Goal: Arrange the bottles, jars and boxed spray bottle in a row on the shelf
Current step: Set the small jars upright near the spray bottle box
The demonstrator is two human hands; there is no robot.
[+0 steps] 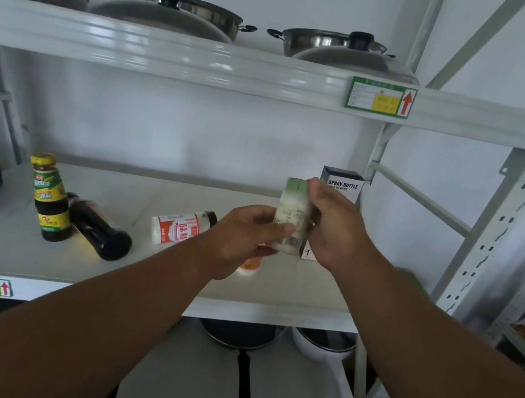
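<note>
Your left hand [250,231] and right hand [333,224] both grip a pale green-capped jar [293,216], upright above the shelf [273,291]. The spray bottle box [343,183] stands behind; an orange item [249,264], possibly another jar, lies largely hidden below.

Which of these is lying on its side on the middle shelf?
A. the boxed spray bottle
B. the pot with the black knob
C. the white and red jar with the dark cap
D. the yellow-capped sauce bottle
C: the white and red jar lies flat on the shelf, its dark cap pointing right, while the box and yellow-capped bottle stand upright.
</note>
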